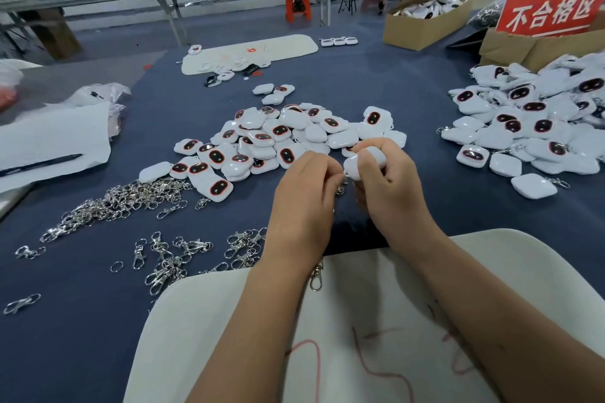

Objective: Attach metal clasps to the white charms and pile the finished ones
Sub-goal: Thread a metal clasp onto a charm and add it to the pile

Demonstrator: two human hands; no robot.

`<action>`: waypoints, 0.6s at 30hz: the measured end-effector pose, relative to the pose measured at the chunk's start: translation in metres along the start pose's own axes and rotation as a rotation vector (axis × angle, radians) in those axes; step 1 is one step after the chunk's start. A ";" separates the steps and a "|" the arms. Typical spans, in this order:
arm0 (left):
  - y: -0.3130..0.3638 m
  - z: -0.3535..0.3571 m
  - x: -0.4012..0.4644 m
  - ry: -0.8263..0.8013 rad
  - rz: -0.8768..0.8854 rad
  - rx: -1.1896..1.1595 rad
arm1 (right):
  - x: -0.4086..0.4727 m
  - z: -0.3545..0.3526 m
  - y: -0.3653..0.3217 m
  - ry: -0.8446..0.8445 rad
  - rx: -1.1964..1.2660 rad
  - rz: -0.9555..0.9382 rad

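Hands in view: 2, left hand and right hand.
White charm held: 1.
Charm heaps on the desk: 2, middle heap and right heap; too many in each for an exact count.
Small separate cluster of charms behind middle heap: 3.
Row of charms far back: 3.
Metal clasps: one dense pile plus loose scatter, uncountable.
Single clasp on near white mat: 1.
White mats: 2, near and far.
Cardboard boxes: 2.
Red sign: 1.
Pen: 1.
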State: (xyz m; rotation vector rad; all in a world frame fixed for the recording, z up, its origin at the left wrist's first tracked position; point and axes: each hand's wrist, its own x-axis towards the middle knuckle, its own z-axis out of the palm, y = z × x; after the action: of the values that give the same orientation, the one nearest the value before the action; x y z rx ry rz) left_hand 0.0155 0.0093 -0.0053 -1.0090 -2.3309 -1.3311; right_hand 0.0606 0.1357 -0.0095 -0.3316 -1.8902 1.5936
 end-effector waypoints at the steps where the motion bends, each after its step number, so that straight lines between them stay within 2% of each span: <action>1: 0.000 0.000 0.001 0.012 0.014 -0.037 | 0.000 -0.001 0.000 -0.017 0.104 0.047; 5: -0.003 0.000 0.002 0.054 0.085 -0.071 | 0.002 -0.003 0.001 -0.077 0.323 0.140; 11: -0.007 -0.004 0.003 0.150 0.181 -0.028 | 0.004 -0.002 0.005 -0.122 0.393 0.195; 14: -0.006 -0.005 0.003 0.144 0.148 -0.020 | 0.004 -0.003 0.005 -0.123 0.396 0.200; 18: -0.003 -0.002 0.001 0.178 -0.003 -0.056 | 0.000 -0.003 0.002 -0.143 0.354 0.146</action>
State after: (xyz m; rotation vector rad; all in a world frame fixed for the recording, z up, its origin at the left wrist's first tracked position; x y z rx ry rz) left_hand 0.0120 0.0066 -0.0055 -0.8648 -2.1766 -1.4320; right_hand 0.0615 0.1386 -0.0116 -0.2096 -1.6717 2.0583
